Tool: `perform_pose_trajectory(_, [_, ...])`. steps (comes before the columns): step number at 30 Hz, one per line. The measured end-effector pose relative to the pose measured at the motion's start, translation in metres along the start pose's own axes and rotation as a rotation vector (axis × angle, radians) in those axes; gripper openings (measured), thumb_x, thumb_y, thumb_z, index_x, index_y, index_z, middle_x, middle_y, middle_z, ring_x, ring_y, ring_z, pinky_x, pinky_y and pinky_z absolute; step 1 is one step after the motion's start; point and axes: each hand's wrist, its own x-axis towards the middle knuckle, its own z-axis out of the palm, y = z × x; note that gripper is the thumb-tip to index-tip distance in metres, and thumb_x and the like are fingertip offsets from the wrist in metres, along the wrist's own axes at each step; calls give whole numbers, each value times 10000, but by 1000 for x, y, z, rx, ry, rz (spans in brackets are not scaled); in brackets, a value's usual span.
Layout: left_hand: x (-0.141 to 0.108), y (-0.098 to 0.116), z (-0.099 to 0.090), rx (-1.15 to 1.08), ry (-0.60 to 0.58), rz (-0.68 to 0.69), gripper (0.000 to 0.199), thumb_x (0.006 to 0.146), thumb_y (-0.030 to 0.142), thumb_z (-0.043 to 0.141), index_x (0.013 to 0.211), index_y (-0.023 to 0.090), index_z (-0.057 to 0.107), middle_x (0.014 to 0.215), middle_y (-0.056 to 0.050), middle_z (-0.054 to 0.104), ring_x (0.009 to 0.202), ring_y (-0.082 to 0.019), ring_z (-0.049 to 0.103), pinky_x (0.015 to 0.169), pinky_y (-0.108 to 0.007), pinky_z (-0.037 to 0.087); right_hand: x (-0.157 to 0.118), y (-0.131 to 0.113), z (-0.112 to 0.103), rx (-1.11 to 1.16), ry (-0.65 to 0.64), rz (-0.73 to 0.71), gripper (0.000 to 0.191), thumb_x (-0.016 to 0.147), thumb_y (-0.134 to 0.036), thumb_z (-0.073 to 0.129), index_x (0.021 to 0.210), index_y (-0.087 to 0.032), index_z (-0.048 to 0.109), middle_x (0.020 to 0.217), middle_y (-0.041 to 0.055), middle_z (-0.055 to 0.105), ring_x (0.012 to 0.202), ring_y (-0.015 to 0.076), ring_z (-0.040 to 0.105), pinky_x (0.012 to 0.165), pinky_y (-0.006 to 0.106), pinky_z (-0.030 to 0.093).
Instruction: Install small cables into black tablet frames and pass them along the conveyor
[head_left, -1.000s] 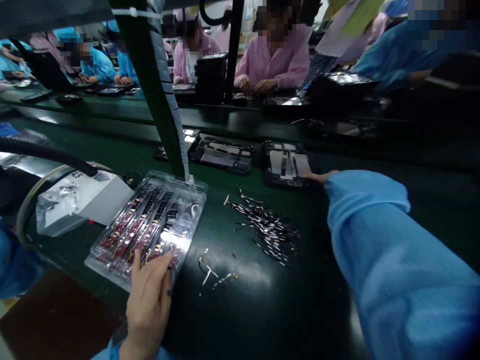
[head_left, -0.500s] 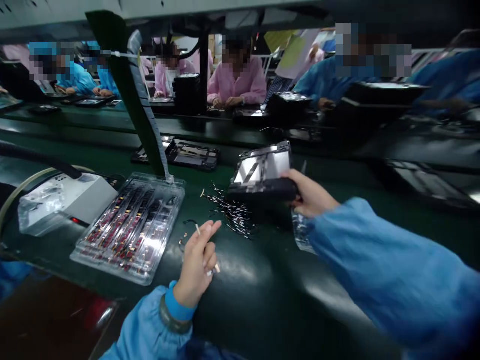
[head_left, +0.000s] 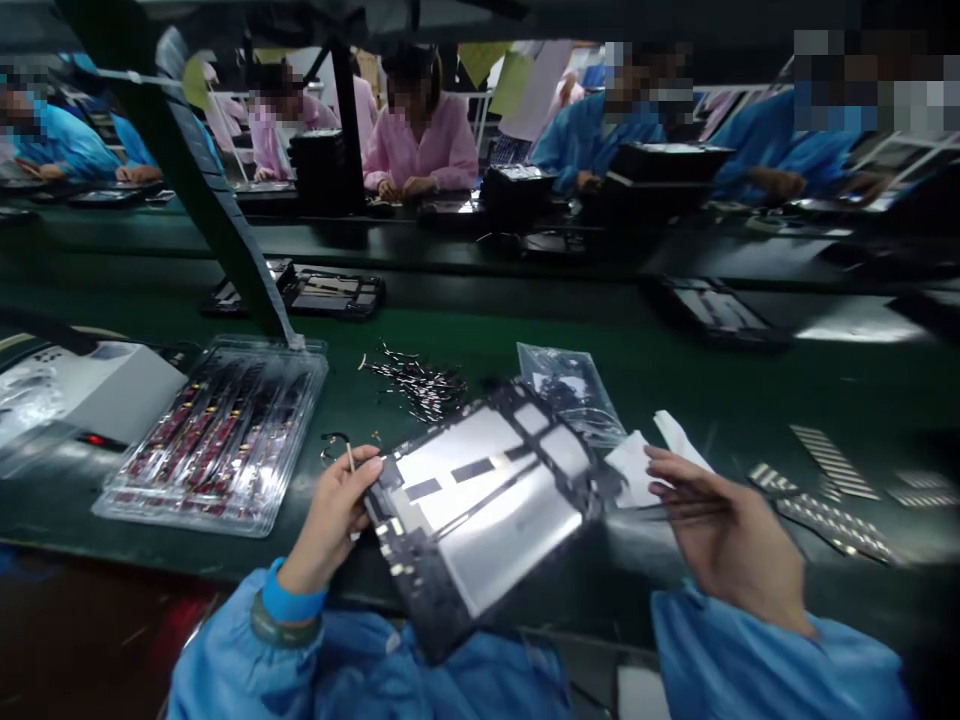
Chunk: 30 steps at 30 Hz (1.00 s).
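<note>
My left hand [head_left: 330, 515] is closed on the left corner of an opened tablet body [head_left: 517, 510], black-framed with a silver inside. The body tilts over the front of the green bench. A thin pale stick [head_left: 350, 457] also sticks up from my left hand. My right hand [head_left: 731, 535] is off the tablet body at its right, fingers stretched out and a little blurred. Beside these fingers lie folded white papers [head_left: 636, 468]; whether they touch is unclear. Behind the tablet body are a pile of short black cables [head_left: 424, 385] and a clear plastic bag [head_left: 574, 390].
A clear tray [head_left: 217, 440] of small parts stands at left, by a white box [head_left: 112, 390]. A slanted green post [head_left: 195, 180] rises behind it. Metallic strips [head_left: 832, 460] lie at right. More tablet bodies [head_left: 334, 292] rest farther back; co-workers sit across.
The tablet body has come down towards me, from my right hand into my left. My right hand has let go and moved right. The view has shifted right.
</note>
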Motion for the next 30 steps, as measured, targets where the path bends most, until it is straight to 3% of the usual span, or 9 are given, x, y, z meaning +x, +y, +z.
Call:
perform_pose_trajectory(4, [7, 1, -11, 233, -137, -136, 468, 567, 443, 799, 880, 149, 612, 505, 65, 514, 349, -43, 390, 324, -136, 202, -2, 4, -17, 30, 54, 26, 550, 664, -762, 539, 553, -235, 651, 645, 78, 646, 476, 164, 515, 436, 329, 429])
perform_pose_trajectory(7, [10, -4, -7, 347, -169, -52, 410, 568, 393, 812, 860, 147, 662, 649, -6, 628, 518, -101, 550, 427, -162, 377, -4, 14, -13, -41, 74, -24, 543, 629, -766, 577, 617, -226, 628, 661, 52, 657, 501, 178, 584, 507, 349, 509])
perform_pose_trajectory(11, [13, -11, 0, 423, 12, 179, 365, 594, 361, 797, 876, 155, 693, 848, -48, 678, 672, -131, 593, 567, -191, 454, 12, 29, -4, -186, 3, -105, 412, 603, -547, 753, 791, -202, 630, 767, 34, 678, 697, 210, 668, 727, 420, 558])
perform_pose_trajectory(14, [12, -13, 4, 409, 125, 242, 390, 641, 380, 768, 955, 168, 675, 603, 31, 577, 446, -66, 442, 403, -161, 316, 27, 39, 1, -294, -112, -173, 376, 622, -507, 739, 821, -203, 642, 768, 30, 668, 729, 203, 651, 779, 446, 531])
perform_pose_trajectory(17, [9, -9, 10, 256, 55, 146, 418, 653, 437, 749, 930, 137, 662, 450, 92, 394, 349, -23, 238, 337, -146, 174, 39, 50, 6, -378, -104, -214, 345, 614, -483, 740, 799, -204, 654, 790, 31, 657, 729, 193, 609, 808, 445, 493])
perform_pose_trajectory(19, [6, -4, 13, 148, 19, 49, 394, 642, 419, 756, 867, 110, 660, 491, 59, 479, 353, -4, 195, 323, -139, 150, 42, 55, 10, -417, -88, -239, 330, 637, -486, 714, 802, -209, 643, 810, 31, 652, 731, 191, 593, 793, 431, 484])
perform_pose_trajectory(22, [3, 2, 15, 4, -6, -56, 237, 660, 253, 713, 826, 91, 665, 766, -73, 669, 372, 13, 202, 310, -130, 164, 45, 60, 15, -452, -77, -266, 312, 670, -487, 681, 812, -215, 627, 817, 32, 650, 748, 196, 595, 767, 402, 484])
perform_pose_trajectory(25, [3, 6, 14, -122, -43, -97, 208, 667, 126, 593, 848, 80, 685, 943, -133, 678, 428, -11, 307, 328, -128, 260, 45, 60, 19, -477, -95, -292, 289, 685, -476, 671, 812, -218, 637, 837, 36, 651, 781, 203, 599, 780, 388, 480])
perform_pose_trajectory(30, [4, 6, 14, -151, -92, -175, 280, 702, 76, 534, 922, 61, 707, 815, -107, 656, 461, -36, 340, 340, -133, 314, 46, 59, 21, -489, -133, -314, 249, 703, -452, 654, 807, -226, 654, 850, 31, 662, 851, 211, 606, 836, 388, 469])
